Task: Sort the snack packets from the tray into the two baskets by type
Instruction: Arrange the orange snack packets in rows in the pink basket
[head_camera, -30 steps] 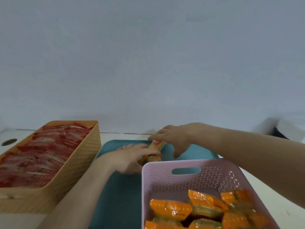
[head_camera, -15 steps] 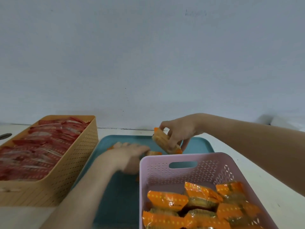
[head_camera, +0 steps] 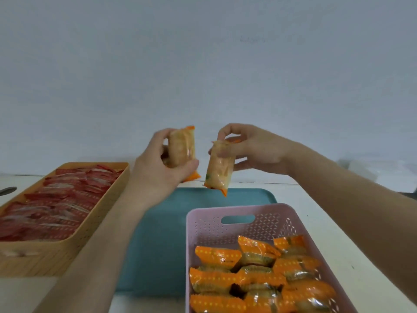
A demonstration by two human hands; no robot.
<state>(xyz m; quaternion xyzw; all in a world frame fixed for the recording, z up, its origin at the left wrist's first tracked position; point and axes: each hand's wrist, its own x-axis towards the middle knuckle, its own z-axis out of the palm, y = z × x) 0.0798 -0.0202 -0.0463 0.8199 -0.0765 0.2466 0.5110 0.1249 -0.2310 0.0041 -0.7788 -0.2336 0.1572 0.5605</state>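
Note:
My left hand grips an orange-edged snack packet, held upright above the far end of the teal tray. My right hand pinches a second orange packet by its top, so it hangs down over the tray's far edge. The two packets are close together but apart. The pink basket at the front right holds several orange packets. The tan basket on the left is filled with red packets. No packets show on the visible tray surface.
A pale wall rises right behind the white table. A white object lies at the far right by the wall. A dark round thing sits at the left edge.
Both hands have risen from the tray, each lifting an orange packet. The left hand was flat on the tray a second ago; now it holds a packet up beside the right hand's.

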